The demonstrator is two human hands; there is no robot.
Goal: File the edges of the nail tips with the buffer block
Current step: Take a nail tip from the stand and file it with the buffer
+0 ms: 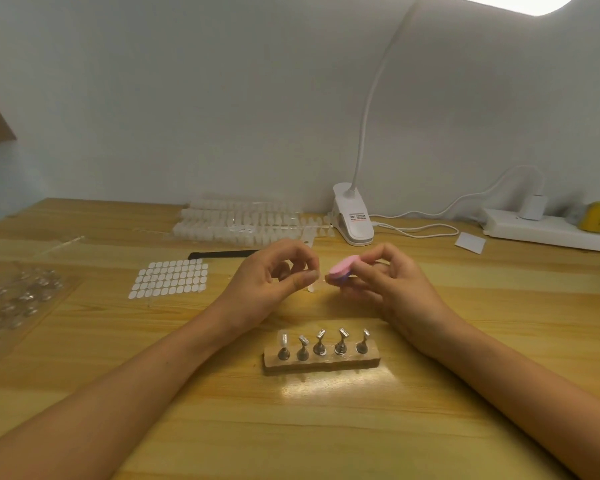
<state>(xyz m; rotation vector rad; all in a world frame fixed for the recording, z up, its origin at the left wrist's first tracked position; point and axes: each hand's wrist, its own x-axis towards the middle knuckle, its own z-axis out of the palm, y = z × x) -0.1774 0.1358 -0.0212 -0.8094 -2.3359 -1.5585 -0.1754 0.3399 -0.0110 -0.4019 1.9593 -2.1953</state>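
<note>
1. A light wooden table (222,427) with a glossy grain runs up to a plain white wall (187,98).
2. The left hand (274,278) is raised over the middle of the table. Its thumb and forefinger pinch a small clear nail tip (321,278), and the other fingers are curled in behind.
3. The right hand (392,282) faces it and grips a pink-topped, purple-bottomed oval buffer block (343,268) between thumb and curled fingers. The block's rounded end is right at the nail tip; whether they touch I cannot tell.
4. Nearer the front edge, below both hands, sits a pale wooden block stand (321,362) carrying five metal pegs (319,342). The leftmost peg bears a clear tip.
5. Along the far edge lie clear strips of nail tips (236,220), a white clip lamp (354,216) with a bent neck, a small white card (470,242) and a white power strip (548,230) at the far right corner.
6. Left of the hands lie a sheet of white oval stickers (170,278) and a narrow black strip (222,254). A clear plastic tray (14,299) rests at the left edge.
</note>
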